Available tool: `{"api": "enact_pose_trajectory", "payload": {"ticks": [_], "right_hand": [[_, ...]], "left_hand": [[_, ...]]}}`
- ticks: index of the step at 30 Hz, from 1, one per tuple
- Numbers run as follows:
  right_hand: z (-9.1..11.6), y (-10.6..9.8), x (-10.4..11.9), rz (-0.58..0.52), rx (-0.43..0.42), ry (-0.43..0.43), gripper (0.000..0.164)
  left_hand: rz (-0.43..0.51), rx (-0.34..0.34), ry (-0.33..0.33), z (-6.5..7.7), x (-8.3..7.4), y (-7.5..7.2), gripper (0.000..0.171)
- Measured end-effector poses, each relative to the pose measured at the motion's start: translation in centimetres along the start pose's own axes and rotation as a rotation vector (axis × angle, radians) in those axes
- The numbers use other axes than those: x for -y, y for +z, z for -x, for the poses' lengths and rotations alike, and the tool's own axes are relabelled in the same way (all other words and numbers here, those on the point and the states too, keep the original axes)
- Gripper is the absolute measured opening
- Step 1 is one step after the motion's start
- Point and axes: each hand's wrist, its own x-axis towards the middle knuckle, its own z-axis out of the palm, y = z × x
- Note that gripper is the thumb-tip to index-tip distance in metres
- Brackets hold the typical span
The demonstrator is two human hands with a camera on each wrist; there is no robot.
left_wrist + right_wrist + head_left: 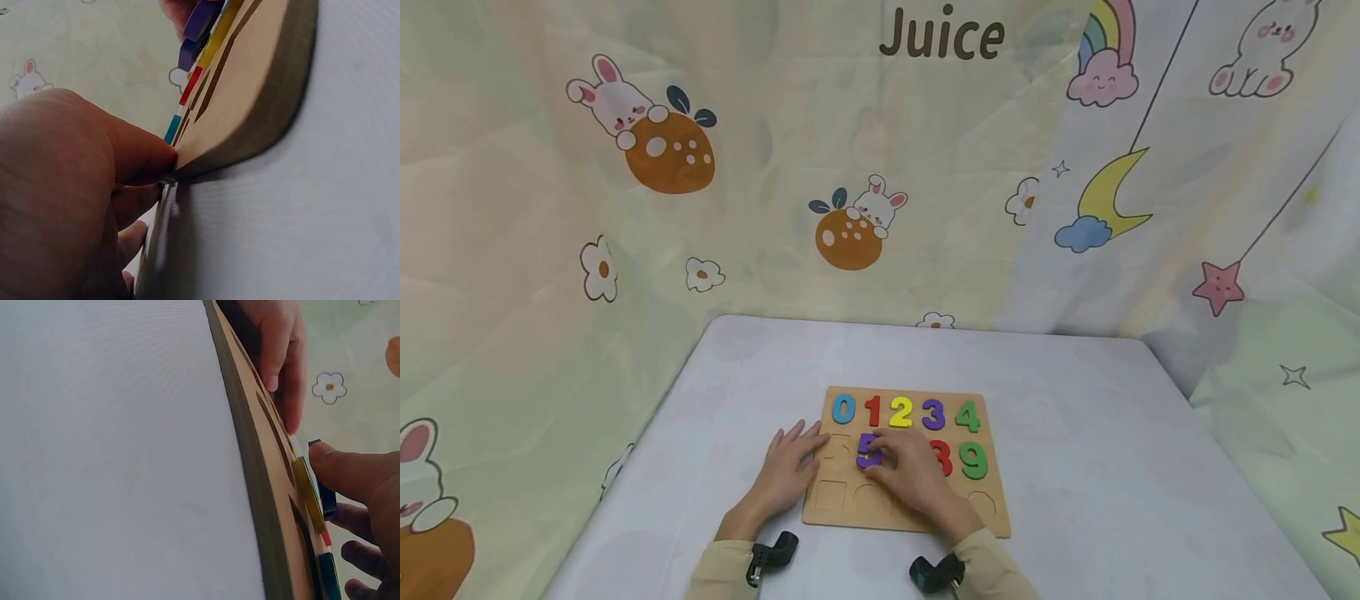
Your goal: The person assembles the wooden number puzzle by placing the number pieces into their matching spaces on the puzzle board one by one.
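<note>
A wooden number puzzle board (910, 515) lies on the white table. My right hand (916, 468) pinches a purple number 5 (867, 442) between thumb and fingers above the middle row. Just under it, a yellow piece (307, 497) shows in the right wrist view, largely hidden from the head camera. Stretched out at the board's left side, my left hand (790, 467) touches the edge with thumb and fingertips. Along the back row sit a blue 0 (843, 409), red 1 (872, 410), yellow 2 (901, 412), purple 3 (933, 414) and green 4 (967, 417).
Right of my right hand are a partly covered red 8 (943, 457) and a green 9 (973, 460). Bare recesses (831, 495) line the board's near row. The white table (1090, 467) extends around the board, with a printed cloth (760, 217) hanging behind.
</note>
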Motion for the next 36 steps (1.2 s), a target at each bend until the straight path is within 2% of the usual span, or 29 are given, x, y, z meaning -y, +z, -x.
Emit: {"api": "enact_pose_trajectory", "payload": {"ticks": [14,36], "right_hand": [[-1.2,1.5,1.3,0.044,0.039,-0.042,0.036],[-2.1,3.1,2.2,0.076,0.007,-0.073,0.030]], "left_hand": [[-0.012,0.006,0.012,0.0,0.1,0.0,0.039],[0.001,0.015,0.011,0.0,0.1,-0.2,0.039]]}}
